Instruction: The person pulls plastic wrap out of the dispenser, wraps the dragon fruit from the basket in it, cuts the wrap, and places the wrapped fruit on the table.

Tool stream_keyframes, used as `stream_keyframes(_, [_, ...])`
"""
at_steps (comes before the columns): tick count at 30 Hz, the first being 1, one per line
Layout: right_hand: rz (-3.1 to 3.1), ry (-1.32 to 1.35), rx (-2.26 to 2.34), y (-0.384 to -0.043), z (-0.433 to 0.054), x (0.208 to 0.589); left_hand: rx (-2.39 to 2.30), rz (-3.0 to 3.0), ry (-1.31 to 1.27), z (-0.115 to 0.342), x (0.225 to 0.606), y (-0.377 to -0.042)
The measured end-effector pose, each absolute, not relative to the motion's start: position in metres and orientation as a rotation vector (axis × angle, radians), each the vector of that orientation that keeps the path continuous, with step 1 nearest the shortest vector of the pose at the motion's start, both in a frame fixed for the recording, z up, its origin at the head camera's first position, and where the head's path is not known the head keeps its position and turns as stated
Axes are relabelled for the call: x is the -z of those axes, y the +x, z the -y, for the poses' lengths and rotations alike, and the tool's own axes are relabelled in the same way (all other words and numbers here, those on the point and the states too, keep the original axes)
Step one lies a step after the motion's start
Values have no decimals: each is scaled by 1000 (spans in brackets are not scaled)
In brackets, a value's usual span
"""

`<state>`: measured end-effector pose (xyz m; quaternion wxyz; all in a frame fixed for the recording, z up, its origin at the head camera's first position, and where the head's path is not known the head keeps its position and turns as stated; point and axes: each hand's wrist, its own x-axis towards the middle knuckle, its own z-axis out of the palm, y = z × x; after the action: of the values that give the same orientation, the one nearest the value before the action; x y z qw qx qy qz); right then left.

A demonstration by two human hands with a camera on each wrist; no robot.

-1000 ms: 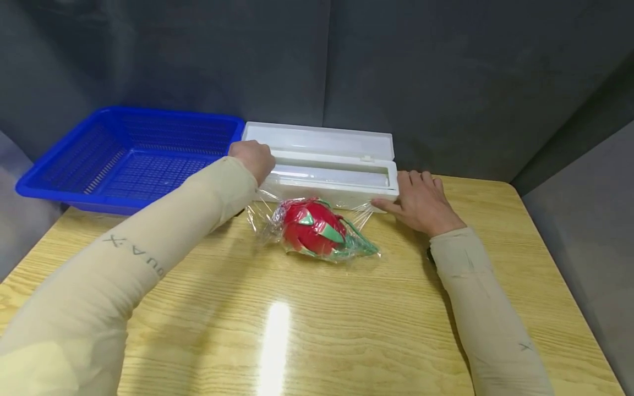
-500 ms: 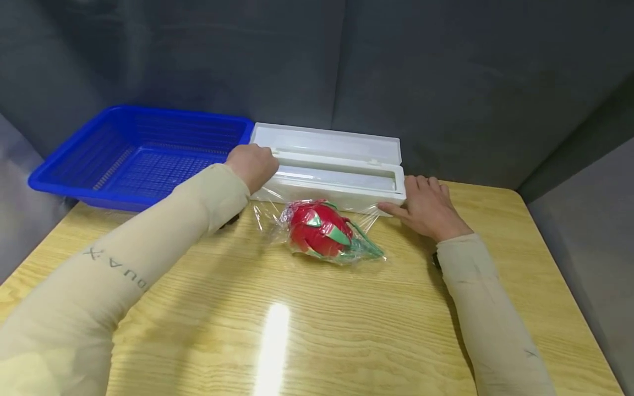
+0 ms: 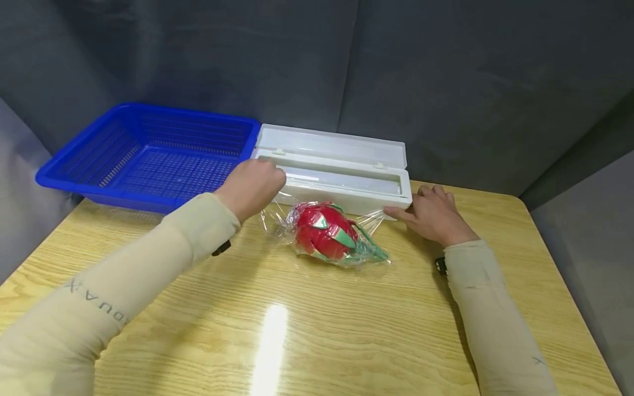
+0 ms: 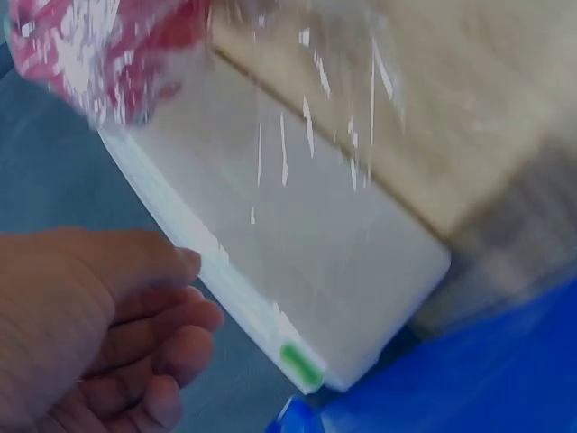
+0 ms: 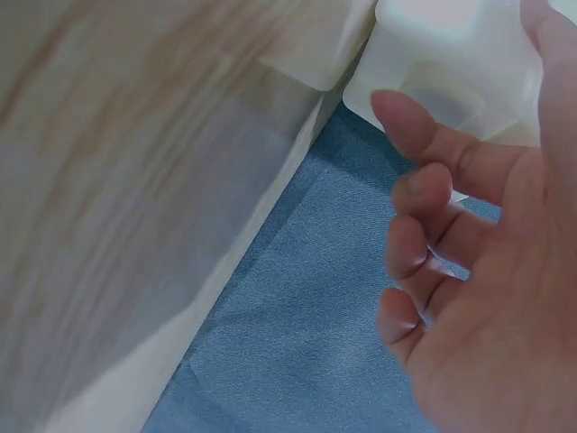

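Note:
A white cling film dispenser [image 3: 342,201] lies on the table, hinged lid raised, a film roll [image 3: 342,180] inside. Stretched film runs from its front to a red dragon fruit [image 3: 324,234] with green scales, wrapped in clear film. Beside the dispenser's left end is my left hand [image 3: 255,187], fingers loosely curled; its wrist view shows nothing in them and the thumb close to the edge strip. A small green piece [image 4: 302,365] sits at that strip's end. My right hand [image 3: 436,214] holds the dispenser's right end, thumb at the front corner, index finger at the end.
A blue plastic basket [image 3: 163,206] stands to the left, its corner close to the dispenser. Behind the wooden table [image 3: 317,330] hangs a dark curtain [image 3: 446,82].
The head view shifts, so basket, dispenser and fruit appear further right. My left hand comes slightly back from the dispenser's left end towards me. My right hand stays at the right end.

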<state>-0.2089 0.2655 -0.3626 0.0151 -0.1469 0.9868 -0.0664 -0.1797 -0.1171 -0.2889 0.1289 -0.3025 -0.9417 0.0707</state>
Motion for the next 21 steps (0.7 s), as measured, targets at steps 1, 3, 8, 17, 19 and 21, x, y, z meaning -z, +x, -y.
stream_keyframes(1, [-3067, -463, 206, -208, -266, 362, -180, 2737, -887, 116, 291, -178])
stream_keyframes(3, [-3056, -469, 214, -208, -267, 361, -113, 2744, -895, 115, 296, -174])
stream_keyframes(8, [-2999, -481, 258, -206, -269, 359, 63, 2787, -864, 115, 308, -166])
stream_keyframes(17, [-2905, -495, 329, -204, -274, 356, 241, 2871, -718, 116, 324, -159])
stream_keyframes(19, [-2886, -506, 358, -203, -275, 356, 242, 2884, -679, 116, 326, -157])
stream_keyframes(21, [-2874, -518, 372, -202, -274, 355, 234, 2879, -648, 116, 329, -156])
